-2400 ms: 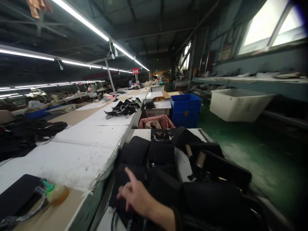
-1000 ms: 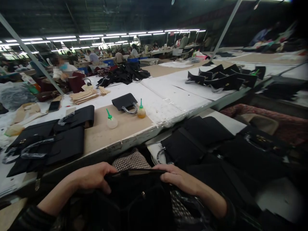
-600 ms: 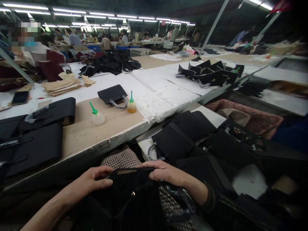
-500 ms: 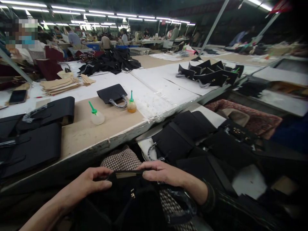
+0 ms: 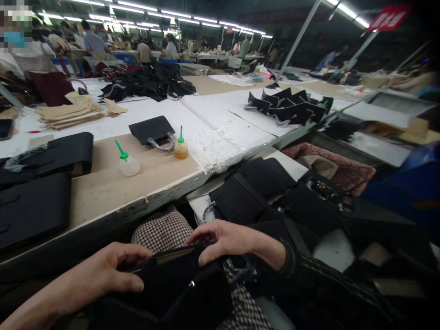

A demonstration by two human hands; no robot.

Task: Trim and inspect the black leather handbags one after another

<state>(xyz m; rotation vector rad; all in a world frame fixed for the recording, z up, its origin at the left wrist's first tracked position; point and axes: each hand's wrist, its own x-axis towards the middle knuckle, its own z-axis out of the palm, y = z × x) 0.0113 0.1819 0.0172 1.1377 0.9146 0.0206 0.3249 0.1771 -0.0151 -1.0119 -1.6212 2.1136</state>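
Over checked cloth (image 5: 163, 231), L hand (image 5: 103, 272) & R hand (image 5: 228, 238) fingers clamped on black bag (image 5: 178, 286) edge, prob. steadying step; next move calls for even 2-hand grip

we've got left grip (image 5: 115, 268) + right grip (image 5: 225, 240) on edge of black bag (image 5: 182, 286) | checked cloth (image 5: 163, 229) behind it | surface (image 5: 220, 117): two green-tipped bottles (image 5: 129, 165)

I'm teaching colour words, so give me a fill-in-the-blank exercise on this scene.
The left hand and right hand hold a bag coloured ____.
The nozzle on the amber-filled squeeze bottle is ____.
The sign at the upper right is mostly ____.
The bin by the right edge is ____.

Missing words: black; green; red; blue.
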